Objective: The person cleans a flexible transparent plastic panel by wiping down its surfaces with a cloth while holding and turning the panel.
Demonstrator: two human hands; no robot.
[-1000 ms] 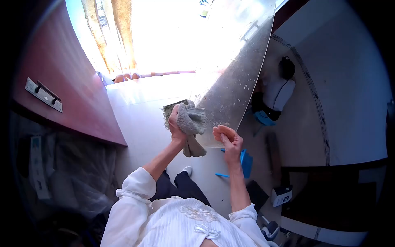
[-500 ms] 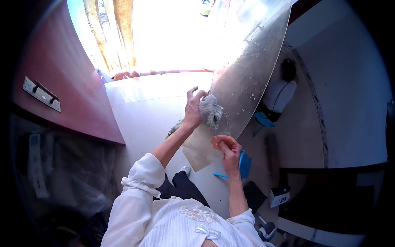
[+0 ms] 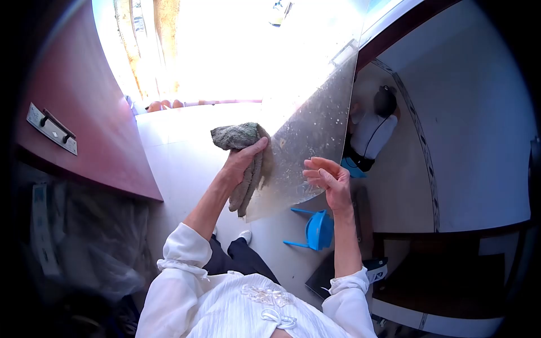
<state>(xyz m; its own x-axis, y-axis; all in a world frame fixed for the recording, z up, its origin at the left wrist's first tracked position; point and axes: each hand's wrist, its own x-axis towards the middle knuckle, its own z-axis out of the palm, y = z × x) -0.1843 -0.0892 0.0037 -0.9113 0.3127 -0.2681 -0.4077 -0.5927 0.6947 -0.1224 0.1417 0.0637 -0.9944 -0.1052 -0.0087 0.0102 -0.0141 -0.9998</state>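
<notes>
A large glass pane (image 3: 315, 135), speckled with white spots, slants from the upper right down toward me. My left hand (image 3: 241, 160) grips a grey-green cloth (image 3: 236, 137) and presses it against the pane's left edge, with part of the cloth hanging down below my fingers. My right hand (image 3: 329, 179) is at the pane's lower right edge, fingers spread and curled, touching or just off the glass, holding nothing.
A reddish wooden door (image 3: 84, 112) with a metal handle plate (image 3: 51, 128) stands on the left. A blue plastic stool (image 3: 315, 230) sits on the pale floor below the pane. Another person (image 3: 375, 127) crouches beyond the pane. A dark box (image 3: 375, 269) lies lower right.
My left hand with the cloth has moved from the pane's middle to its left edge and lower. My right hand has opened and risen against the glass. The view has shifted.
</notes>
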